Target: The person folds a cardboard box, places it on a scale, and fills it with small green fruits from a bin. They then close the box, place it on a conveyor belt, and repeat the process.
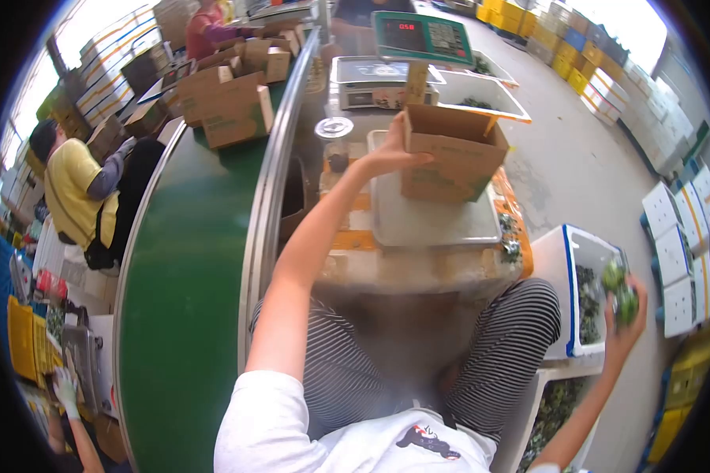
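My left hand (388, 154) grips the near left edge of an open-topped cardboard box (448, 167), thumb across its front. The box stands upright on the metal pan of a scale (435, 225) in front of my knees. Off to my right, my right hand (626, 319) is closed around green produce (621, 293), rounded and glossy; its exact kind is blurred. That hand is over the right side of a white foam bin (569, 272) with a blue-taped rim, which holds small dark green items. Whether the box has anything in it cannot be seen.
A green conveyor belt (189, 276) with a metal rail runs along my left, cardboard boxes (227, 102) at its far end. Ahead are a scale with a lit display (422, 37) and a lidded plastic cup (335, 142). Another foam bin (532, 394) stands beside my right leg. Co-workers (79, 185) are at left.
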A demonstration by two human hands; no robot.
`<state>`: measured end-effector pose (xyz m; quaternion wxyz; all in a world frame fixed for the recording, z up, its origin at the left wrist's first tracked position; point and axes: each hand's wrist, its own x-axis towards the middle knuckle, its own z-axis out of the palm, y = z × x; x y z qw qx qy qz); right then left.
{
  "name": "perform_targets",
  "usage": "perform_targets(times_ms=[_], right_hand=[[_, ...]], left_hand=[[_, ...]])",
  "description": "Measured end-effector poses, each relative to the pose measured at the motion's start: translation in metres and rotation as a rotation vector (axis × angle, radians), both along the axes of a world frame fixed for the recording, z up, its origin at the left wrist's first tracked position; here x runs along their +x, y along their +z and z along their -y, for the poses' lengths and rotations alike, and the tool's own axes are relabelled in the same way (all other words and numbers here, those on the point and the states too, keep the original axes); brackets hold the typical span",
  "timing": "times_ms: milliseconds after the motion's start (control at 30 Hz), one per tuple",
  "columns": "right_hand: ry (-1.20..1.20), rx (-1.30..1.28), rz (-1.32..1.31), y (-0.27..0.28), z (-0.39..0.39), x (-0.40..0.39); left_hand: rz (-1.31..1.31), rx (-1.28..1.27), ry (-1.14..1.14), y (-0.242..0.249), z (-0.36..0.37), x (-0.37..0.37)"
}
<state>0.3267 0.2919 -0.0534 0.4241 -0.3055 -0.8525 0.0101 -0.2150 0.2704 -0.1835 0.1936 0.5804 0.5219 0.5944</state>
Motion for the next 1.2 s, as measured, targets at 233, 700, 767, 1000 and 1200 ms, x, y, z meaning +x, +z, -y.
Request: perform_targets(times_ms=[233, 700, 767, 1000, 1200], right_hand=[[0.47, 0.085, -0.127, 0.046, -0.072, -0.253], [0.18, -0.135, -0.057, 0.013, -0.073, -0.212], [-0.095, -0.14, -0.049, -0.01, -0.064, -0.108], [-1.442, -0.73, 0.844, -0.203, 0.073, 0.25], [-1.253, -0.743, 0.715, -0.277, 0.169, 0.299]], left_hand=[[-0.074, -0.13, -0.005, 0.015, 0.014, 0.009], [-0.178, -0.142, 0.007, -0.004, -0.001, -0.008], [-0.075, -0.057, -0.029, 0.002, 0.003, -0.001], [0.011, -0.08, -0.061, 0.007, 0.004, 0.001], [0.031, -0.081, -0.098, 0.017, 0.006, 0.006]])
